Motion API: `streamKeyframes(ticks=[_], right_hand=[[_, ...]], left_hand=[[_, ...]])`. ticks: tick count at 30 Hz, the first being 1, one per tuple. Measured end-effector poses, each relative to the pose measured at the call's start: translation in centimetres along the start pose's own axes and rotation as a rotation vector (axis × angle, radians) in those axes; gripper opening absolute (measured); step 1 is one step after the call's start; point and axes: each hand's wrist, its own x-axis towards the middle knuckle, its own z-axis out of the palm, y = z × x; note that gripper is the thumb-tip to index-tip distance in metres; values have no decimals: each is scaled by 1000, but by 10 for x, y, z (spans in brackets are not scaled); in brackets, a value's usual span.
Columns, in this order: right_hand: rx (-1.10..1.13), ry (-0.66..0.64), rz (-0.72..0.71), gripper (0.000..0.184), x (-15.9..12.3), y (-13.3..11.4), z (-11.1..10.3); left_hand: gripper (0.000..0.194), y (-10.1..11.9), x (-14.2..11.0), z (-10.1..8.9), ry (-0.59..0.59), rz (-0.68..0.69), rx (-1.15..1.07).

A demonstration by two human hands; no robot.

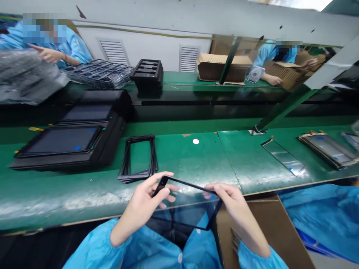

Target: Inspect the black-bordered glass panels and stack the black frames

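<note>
I hold a thin black rectangular frame (187, 184) with a clear panel in it, level over my lap at the bench's front edge. My left hand (147, 198) pinches its near-left corner, thumb on top and fingers beneath. My right hand (228, 198) grips its right end, fingers curled round the edge. Just beyond my left hand a small stack of empty black frames (138, 157) lies on the green bench (182, 160).
A black tray stack with screens (67, 145) stands at left. Foil-wrapped panels (327, 147) and a clear strip (283, 157) lie at right. A cardboard box (260, 228) sits by my right knee. Across the bench, two people in blue work beside trays (98, 73) and cartons (221, 67).
</note>
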Motion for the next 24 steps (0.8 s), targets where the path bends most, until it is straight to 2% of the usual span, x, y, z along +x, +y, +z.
streamKeyframes(ticks=[3, 6, 11, 14, 19, 21, 24], right_hand=[[121, 122, 56, 51, -1, 10, -11], [204, 227, 51, 52, -3, 9, -2], [150, 340, -43, 54, -6, -1, 16], [137, 375, -78, 51, -8, 0, 18], [218, 337, -99, 40, -12, -1, 16], [179, 337, -115, 37, -15, -4, 17], [81, 343, -150, 28, -23, -8, 21]], left_hand=[[61, -6, 0, -5, 102, -1, -115], [62, -9, 0, -4, 151, 14, -147], [66, -8, -1, -1, 176, -3, -167], [68, -7, -1, -1, 190, -11, -185], [63, -14, 1, -3, 201, 13, -151], [56, -15, 2, -5, 244, 133, -45], [50, -7, 7, -5, 352, 510, 367]])
